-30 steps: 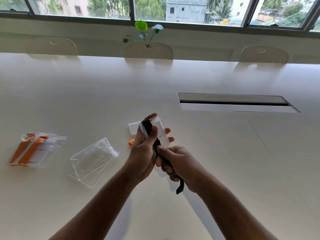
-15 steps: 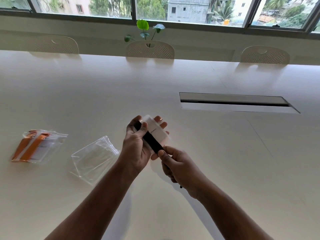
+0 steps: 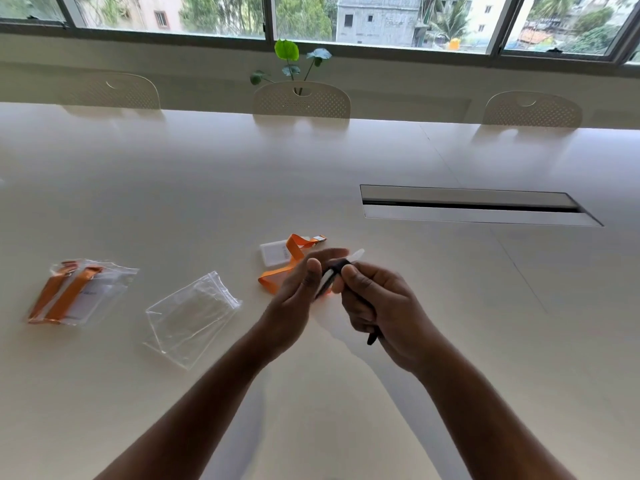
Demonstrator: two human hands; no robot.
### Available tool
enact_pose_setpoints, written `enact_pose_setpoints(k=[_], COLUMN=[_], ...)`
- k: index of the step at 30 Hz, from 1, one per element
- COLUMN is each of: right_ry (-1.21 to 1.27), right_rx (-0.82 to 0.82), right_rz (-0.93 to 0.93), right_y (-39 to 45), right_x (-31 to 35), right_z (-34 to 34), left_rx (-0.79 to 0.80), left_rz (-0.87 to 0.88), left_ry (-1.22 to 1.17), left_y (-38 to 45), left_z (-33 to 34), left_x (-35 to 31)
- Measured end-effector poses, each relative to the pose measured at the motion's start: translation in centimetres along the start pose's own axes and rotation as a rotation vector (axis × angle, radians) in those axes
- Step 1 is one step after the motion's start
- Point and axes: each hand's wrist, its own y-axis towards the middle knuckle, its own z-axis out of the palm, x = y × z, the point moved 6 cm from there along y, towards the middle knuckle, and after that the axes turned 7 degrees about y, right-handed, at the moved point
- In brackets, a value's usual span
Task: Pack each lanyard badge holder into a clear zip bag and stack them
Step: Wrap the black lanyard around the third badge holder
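- Above the white table, both hands hold a badge holder wrapped in black lanyard.
- Right hand fingers curl, pinching the lanyard; left hand fingers lie nearly straight against it.
- Empty zip bag lies to the left.

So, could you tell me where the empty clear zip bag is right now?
The empty zip bag lies flat on the table, left of the left hand, right of the packed bag.

A single head-worn wide-angle camera looks forward and down across a pale table, both hands close beneath it at 6 o'clock, chair backs and windows far off at 12 o'clock.
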Motion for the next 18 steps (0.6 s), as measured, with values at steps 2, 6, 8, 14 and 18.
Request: enact_pose_setpoints(k=[2,6,8,14,18], right_ry=[0.037,0.020,0.008,-0.155,-0.230], right_rx=[0.011,0.005,0.004,-0.016,-0.025], right_rz=[0.004,0.015,0.022,0.114,0.208], right_y=[0.2,0.2,0.1,-0.2,-0.3], right_x=[0.4,0.5,0.2,-1.4,-2.1], right_z=[0.0,0.2,0.4,1.1,1.1], left_rx=[0.119,0.151,0.155,-0.025,-0.142], left_rz=[0.007,-0.125,-0.166,-0.137,-0.187], left_ry=[-0.053,-0.217,-0.306,-0.600,-0.673], left_y=[-0.3,-0.2,-0.2,1.0,1.4], left_z=[1.1,1.7,2.0,0.6,0.1], left_x=[-0.3,0.5,0.8,0.9,1.1])
